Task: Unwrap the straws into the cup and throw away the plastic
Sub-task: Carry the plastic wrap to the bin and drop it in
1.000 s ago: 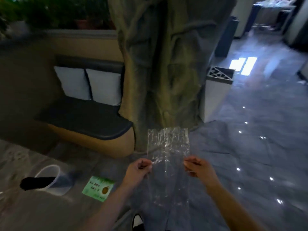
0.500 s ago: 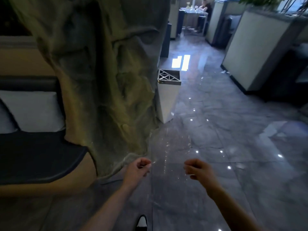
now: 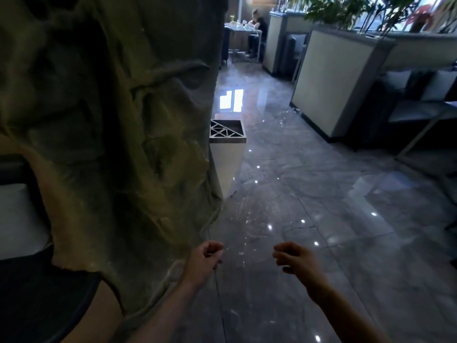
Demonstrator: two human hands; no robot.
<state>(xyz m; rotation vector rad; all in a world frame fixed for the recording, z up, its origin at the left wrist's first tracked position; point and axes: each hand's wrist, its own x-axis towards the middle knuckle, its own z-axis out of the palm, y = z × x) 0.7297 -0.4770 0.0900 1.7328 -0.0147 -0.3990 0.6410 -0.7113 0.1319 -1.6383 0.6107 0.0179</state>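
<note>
A clear plastic wrapper (image 3: 247, 233) stretches flat between my two hands, faint against the shiny floor. My left hand (image 3: 204, 258) pinches its left edge and my right hand (image 3: 294, 258) pinches its right edge, both held out in front of me at waist height. Ahead of the wrapper stands a white square bin (image 3: 226, 154) with a grey lattice top, close beside the rock column. The cup and the straws are out of view.
A large rough rock-like column (image 3: 111, 132) fills the left side. A dark bench with a white cushion (image 3: 19, 219) lies behind it. Polished grey floor (image 3: 321, 194) runs ahead. A cream booth partition (image 3: 333, 78) stands at right; a person sits at a far table (image 3: 247, 30).
My view has swung right and moved forward: the cup and green card have left the frame, and the bin now sits nearer. Both hands keep hold of the wrapper.
</note>
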